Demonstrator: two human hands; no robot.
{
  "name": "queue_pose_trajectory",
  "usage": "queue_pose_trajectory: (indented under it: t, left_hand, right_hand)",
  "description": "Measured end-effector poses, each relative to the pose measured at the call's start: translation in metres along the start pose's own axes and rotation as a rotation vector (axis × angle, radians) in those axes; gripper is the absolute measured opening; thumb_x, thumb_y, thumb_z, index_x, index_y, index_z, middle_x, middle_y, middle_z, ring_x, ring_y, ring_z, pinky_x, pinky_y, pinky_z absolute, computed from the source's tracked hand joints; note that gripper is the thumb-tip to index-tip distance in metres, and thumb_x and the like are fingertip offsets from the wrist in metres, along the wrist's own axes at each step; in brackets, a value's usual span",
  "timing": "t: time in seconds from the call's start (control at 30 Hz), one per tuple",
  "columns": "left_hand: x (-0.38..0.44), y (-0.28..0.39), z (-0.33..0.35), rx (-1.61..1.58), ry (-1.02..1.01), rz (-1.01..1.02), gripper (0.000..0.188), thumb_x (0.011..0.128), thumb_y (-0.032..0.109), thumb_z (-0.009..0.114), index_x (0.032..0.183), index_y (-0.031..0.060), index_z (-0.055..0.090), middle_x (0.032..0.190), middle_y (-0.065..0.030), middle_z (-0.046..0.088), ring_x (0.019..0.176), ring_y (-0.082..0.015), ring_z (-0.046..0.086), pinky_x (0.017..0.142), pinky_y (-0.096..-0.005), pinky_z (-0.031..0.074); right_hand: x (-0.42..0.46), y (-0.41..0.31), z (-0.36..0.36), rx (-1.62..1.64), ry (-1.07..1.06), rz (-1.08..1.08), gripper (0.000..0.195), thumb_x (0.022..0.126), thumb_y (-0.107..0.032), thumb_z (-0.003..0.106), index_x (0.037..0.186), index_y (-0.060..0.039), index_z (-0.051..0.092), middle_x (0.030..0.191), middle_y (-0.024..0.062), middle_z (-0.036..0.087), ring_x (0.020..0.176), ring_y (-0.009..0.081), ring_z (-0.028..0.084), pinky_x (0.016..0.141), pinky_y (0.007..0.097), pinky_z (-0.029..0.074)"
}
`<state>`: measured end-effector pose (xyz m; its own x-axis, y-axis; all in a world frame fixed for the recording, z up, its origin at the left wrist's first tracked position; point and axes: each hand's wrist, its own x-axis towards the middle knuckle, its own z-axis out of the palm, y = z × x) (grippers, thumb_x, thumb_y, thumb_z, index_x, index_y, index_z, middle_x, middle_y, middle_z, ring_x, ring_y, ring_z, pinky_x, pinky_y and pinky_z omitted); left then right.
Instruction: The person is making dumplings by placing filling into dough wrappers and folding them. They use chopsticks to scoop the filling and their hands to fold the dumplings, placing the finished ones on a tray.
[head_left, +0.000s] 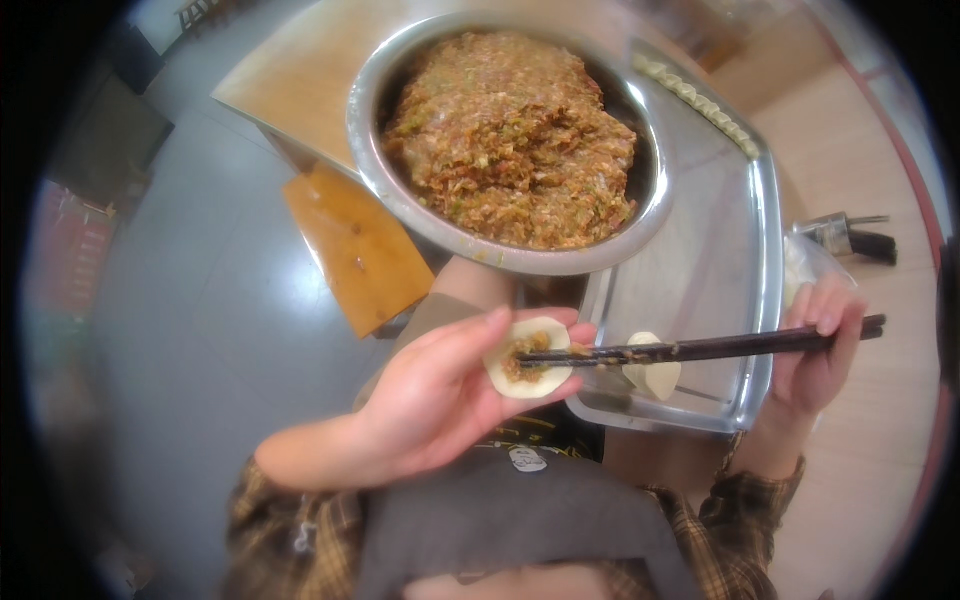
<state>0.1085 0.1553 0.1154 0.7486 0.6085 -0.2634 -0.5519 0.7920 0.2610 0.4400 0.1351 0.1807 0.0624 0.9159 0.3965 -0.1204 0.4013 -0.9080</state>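
On the palm and fingers of my left hand (442, 375) lies a round dough wrapper (555, 334) with minced filling on it. My right hand (817, 352) grips a pair of dark chopsticks (712, 347), whose tips touch the filling. Beyond my left hand stands a large steel bowl (360, 112) heaped with minced filling (517, 142). A few loose wrappers (652, 375) sit on the near part of a steel tray (697, 247), partly behind the chopsticks. A row of folded dumplings (697, 97) lines the tray's far right side.
The bowl rests on a wooden table (300, 67), partly beside the tray. An orange-brown wooden stool or board (360, 247) is left of the bowl. Right of the tray are a container with dark-handled items (844, 234) and a clear plastic bag (814, 262).
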Motion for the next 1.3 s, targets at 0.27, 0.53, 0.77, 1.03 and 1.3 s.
queue_pose_trajectory:
  t: [0.27,0.53,0.77,1.03,1.3]
  left_hand:
    - [-0.004,-0.004,0.001,0.049,0.019,0.030,0.053,0.109,0.030,0.034,0.140,-0.0128,0.038,0.147,-0.0274,0.042,0.136,-0.0364,0.046,0.114,-0.0471,0.042]
    - [-0.005,-0.005,0.001,0.049,0.013,0.033,0.052,0.109,0.029,0.035,0.139,-0.0124,0.040,0.145,-0.0268,0.044,0.135,-0.0338,0.047,0.112,-0.0453,0.044]
    - [-0.009,-0.009,0.006,0.128,0.031,0.047,0.054,0.108,0.030,0.038,0.141,-0.0132,0.039,0.145,-0.0261,0.045,0.135,-0.0330,0.048,0.112,-0.0437,0.045]
    - [-0.002,-0.021,0.009,0.095,-0.049,-0.020,0.071,0.107,0.045,0.033,0.147,-0.0123,0.028,0.153,-0.0270,0.034,0.140,-0.0352,0.041,0.115,-0.0445,0.039]
    - [-0.005,-0.032,0.008,0.134,-0.097,-0.016,0.085,0.102,0.061,0.027,0.151,-0.0080,0.025,0.158,-0.0266,0.025,0.146,-0.0352,0.030,0.120,-0.0460,0.027]
  right_hand:
    - [0.000,-0.007,-0.008,0.064,0.065,0.008,0.044,0.110,-0.032,0.037,0.074,-0.0081,0.044,0.079,0.0051,0.043,0.066,0.0145,0.044,0.054,0.0236,0.040]
    - [0.002,-0.007,0.005,0.082,0.013,0.042,0.044,0.110,-0.032,0.037,0.073,-0.0086,0.044,0.079,0.0048,0.042,0.065,0.0136,0.041,0.055,0.0240,0.037]
    - [0.036,-0.019,0.008,0.114,0.151,-0.065,0.038,0.108,-0.030,0.046,0.076,-0.0087,0.047,0.076,0.0031,0.046,0.068,0.0135,0.046,0.061,0.0278,0.042]
    - [0.059,0.037,0.071,-0.416,-0.009,0.231,0.033,0.098,-0.032,0.065,0.102,0.0016,0.065,0.095,0.0052,0.065,0.091,0.0133,0.062,0.081,0.0304,0.055]
    - [-0.056,0.012,0.073,-0.738,-0.523,0.055,0.032,0.067,-0.008,0.085,0.096,-0.0159,0.074,0.118,0.0031,0.061,0.110,0.0262,0.056,0.101,0.0422,0.042]
